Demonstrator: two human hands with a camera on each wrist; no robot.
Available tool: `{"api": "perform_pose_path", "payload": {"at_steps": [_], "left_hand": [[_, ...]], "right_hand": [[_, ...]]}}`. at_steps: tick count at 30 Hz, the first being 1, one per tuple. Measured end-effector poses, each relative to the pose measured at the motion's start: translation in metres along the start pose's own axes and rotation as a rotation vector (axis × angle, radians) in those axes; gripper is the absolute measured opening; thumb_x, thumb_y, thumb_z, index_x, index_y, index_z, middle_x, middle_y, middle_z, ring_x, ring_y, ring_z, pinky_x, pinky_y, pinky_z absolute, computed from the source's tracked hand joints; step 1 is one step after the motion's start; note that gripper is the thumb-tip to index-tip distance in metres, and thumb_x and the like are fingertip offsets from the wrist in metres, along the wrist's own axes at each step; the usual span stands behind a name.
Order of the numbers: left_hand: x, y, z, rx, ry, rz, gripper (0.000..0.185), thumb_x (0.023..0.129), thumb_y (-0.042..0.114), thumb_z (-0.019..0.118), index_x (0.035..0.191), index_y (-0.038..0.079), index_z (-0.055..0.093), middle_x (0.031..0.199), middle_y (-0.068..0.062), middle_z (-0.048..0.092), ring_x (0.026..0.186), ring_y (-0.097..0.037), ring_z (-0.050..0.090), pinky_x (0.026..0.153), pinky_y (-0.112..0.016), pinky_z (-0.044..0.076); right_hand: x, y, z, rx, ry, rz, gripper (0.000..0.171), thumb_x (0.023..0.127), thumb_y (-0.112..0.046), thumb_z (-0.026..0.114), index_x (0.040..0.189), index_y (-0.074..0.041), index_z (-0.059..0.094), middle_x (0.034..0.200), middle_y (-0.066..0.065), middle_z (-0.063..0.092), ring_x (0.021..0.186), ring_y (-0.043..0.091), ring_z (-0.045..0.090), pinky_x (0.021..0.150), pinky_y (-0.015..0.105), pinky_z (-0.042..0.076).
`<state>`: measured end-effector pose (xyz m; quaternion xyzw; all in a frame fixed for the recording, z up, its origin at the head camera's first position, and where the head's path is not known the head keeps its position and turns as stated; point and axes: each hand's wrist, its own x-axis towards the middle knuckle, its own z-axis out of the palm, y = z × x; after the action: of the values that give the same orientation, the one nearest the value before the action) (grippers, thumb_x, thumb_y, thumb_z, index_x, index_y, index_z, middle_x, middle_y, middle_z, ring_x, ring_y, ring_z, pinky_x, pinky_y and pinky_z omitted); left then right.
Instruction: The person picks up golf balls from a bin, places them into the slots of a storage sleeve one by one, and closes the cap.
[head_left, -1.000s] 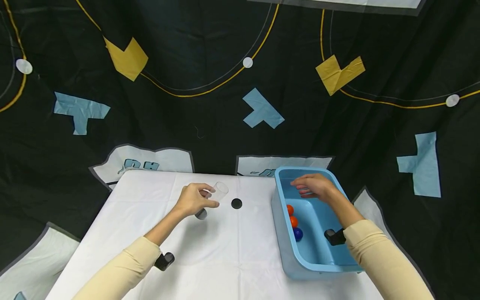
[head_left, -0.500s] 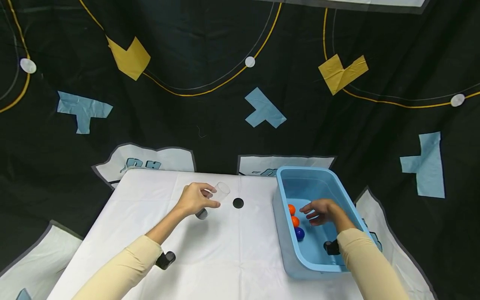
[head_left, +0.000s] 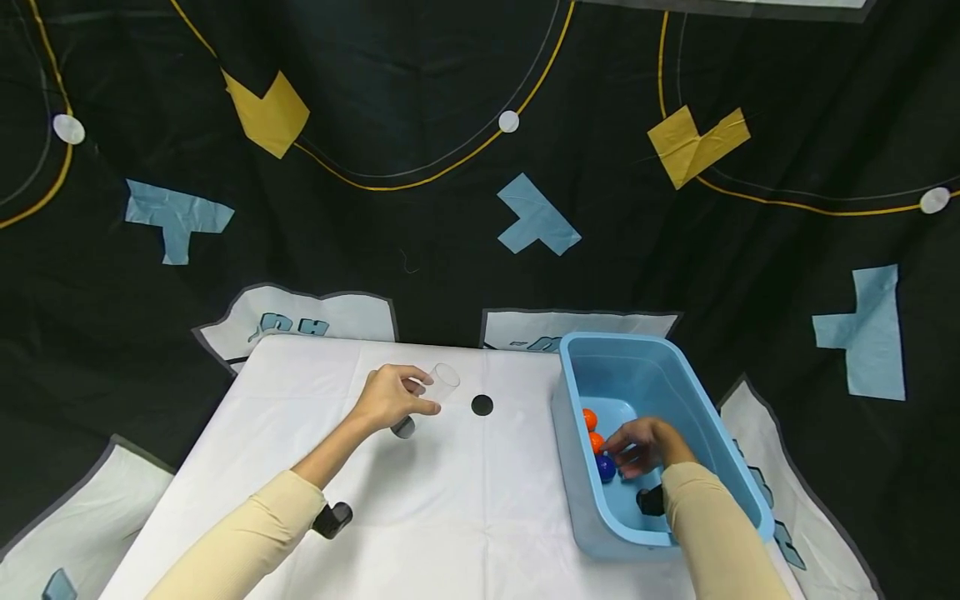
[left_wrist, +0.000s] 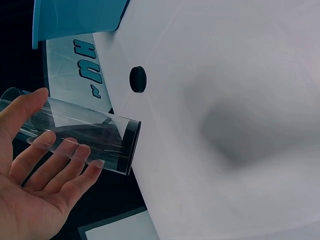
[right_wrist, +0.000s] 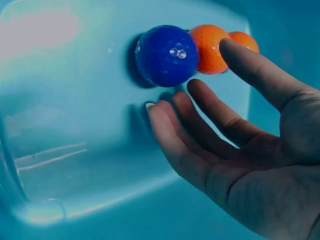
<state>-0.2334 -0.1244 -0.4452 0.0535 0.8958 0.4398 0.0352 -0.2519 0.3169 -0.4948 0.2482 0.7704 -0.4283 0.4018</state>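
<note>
My left hand (head_left: pixel 392 398) grips a clear cylinder (left_wrist: pixel 85 127) with a dark base, holding it tilted above the white table. In the left wrist view the thumb lies along one side and the fingers curl round the other; I see nothing inside. Down in the light-blue tub (head_left: pixel 750 510), my right hand (head_left: pixel 641 446) hovers beside a blue golf ball (right_wrist: pixel 167 56), its fingers loosely bent and holding nothing. Two orange golf balls, the nearer orange ball (right_wrist: pixel 209 48) and the farther orange ball (right_wrist: pixel 245 42), sit in a row with the blue one along the tub's left wall.
A flat black disc (head_left: pixel 482 405) lies on the white tablecloth (head_left: pixel 420 533) between the left hand and the tub. A black curtain (head_left: pixel 420 242) with taped shapes hangs behind the table. Black wrist cameras (head_left: pixel 332 521) are worn on both arms.
My right hand has come down into the tub and toward the front, reaching the blue golf ball's side. My left hand keeps the clear cylinder in about the same place.
</note>
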Motion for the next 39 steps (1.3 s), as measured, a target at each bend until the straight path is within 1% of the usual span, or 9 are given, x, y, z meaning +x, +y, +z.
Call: {"api": "perform_pose_path", "payload": {"at_steps": [4, 7, 13, 18, 24, 29, 34, 39], "left_hand": [[0.0, -0.001, 0.0, 0.005, -0.002, -0.005, 0.043, 0.068, 0.024, 0.092, 0.106, 0.01, 0.078, 0.096, -0.007, 0.077, 0.092, -0.022, 0.072, 0.076, -0.036, 0.059], [0.0, -0.001, 0.0, 0.004, 0.002, -0.007, 0.042, 0.068, 0.024, 0.093, 0.105, 0.01, 0.078, 0.096, -0.008, 0.077, 0.092, -0.022, 0.072, 0.076, -0.036, 0.059], [-0.001, -0.001, 0.0, 0.004, 0.005, -0.001, 0.042, 0.068, 0.023, 0.092, 0.105, 0.01, 0.078, 0.094, -0.007, 0.077, 0.089, -0.021, 0.072, 0.074, -0.035, 0.058], [-0.002, -0.001, 0.0, 0.002, 0.009, 0.003, 0.042, 0.068, 0.023, 0.092, 0.104, 0.01, 0.078, 0.095, -0.008, 0.077, 0.089, -0.022, 0.072, 0.074, -0.035, 0.058], [-0.004, -0.001, -0.001, 0.003, 0.012, 0.012, 0.041, 0.069, 0.024, 0.091, 0.104, 0.01, 0.077, 0.096, -0.009, 0.077, 0.091, -0.023, 0.072, 0.075, -0.036, 0.059], [-0.003, 0.0, 0.001, 0.0, 0.002, 0.025, 0.04, 0.07, 0.026, 0.091, 0.103, 0.009, 0.077, 0.092, -0.008, 0.078, 0.085, -0.02, 0.073, 0.072, -0.034, 0.058], [-0.002, 0.001, 0.004, 0.0, 0.0, 0.03, 0.038, 0.069, 0.027, 0.09, 0.101, 0.011, 0.078, 0.089, -0.005, 0.077, 0.082, -0.018, 0.072, 0.07, -0.031, 0.056], [-0.001, 0.002, 0.007, 0.013, 0.003, 0.038, 0.039, 0.07, 0.027, 0.09, 0.102, 0.011, 0.078, 0.089, -0.004, 0.077, 0.083, -0.018, 0.072, 0.07, -0.031, 0.056]], "right_hand": [[0.004, 0.002, 0.001, -0.011, -0.023, 0.032, 0.022, 0.096, -0.019, 0.067, 0.102, 0.002, 0.067, 0.093, 0.014, 0.063, 0.078, 0.02, 0.069, 0.094, 0.035, 0.057], [0.006, 0.002, 0.003, -0.02, -0.024, 0.036, 0.023, 0.095, -0.018, 0.068, 0.101, 0.003, 0.067, 0.094, 0.016, 0.063, 0.08, 0.022, 0.07, 0.094, 0.036, 0.057], [0.007, 0.001, 0.007, -0.049, -0.024, 0.022, 0.027, 0.093, -0.016, 0.071, 0.105, 0.007, 0.064, 0.099, 0.021, 0.064, 0.083, 0.026, 0.074, 0.093, 0.038, 0.057], [0.008, -0.003, 0.011, -0.051, -0.04, 0.031, 0.026, 0.093, -0.011, 0.07, 0.107, 0.009, 0.063, 0.102, 0.024, 0.067, 0.085, 0.028, 0.076, 0.093, 0.037, 0.057], [0.008, -0.004, 0.011, -0.037, -0.053, 0.037, 0.022, 0.093, -0.009, 0.069, 0.107, 0.008, 0.064, 0.102, 0.023, 0.067, 0.085, 0.028, 0.076, 0.093, 0.036, 0.056], [0.005, -0.002, 0.007, -0.027, -0.062, 0.057, 0.023, 0.092, -0.012, 0.069, 0.106, 0.006, 0.064, 0.099, 0.021, 0.066, 0.082, 0.026, 0.077, 0.091, 0.036, 0.057], [-0.006, -0.004, -0.001, -0.037, -0.083, 0.023, 0.028, 0.094, -0.014, 0.067, 0.111, 0.008, 0.062, 0.099, 0.022, 0.069, 0.081, 0.026, 0.077, 0.09, 0.035, 0.057], [-0.022, -0.016, -0.01, -0.008, -0.068, -0.047, 0.038, 0.095, -0.014, 0.067, 0.122, 0.011, 0.058, 0.106, 0.026, 0.067, 0.089, 0.032, 0.077, 0.089, 0.037, 0.058]]}}
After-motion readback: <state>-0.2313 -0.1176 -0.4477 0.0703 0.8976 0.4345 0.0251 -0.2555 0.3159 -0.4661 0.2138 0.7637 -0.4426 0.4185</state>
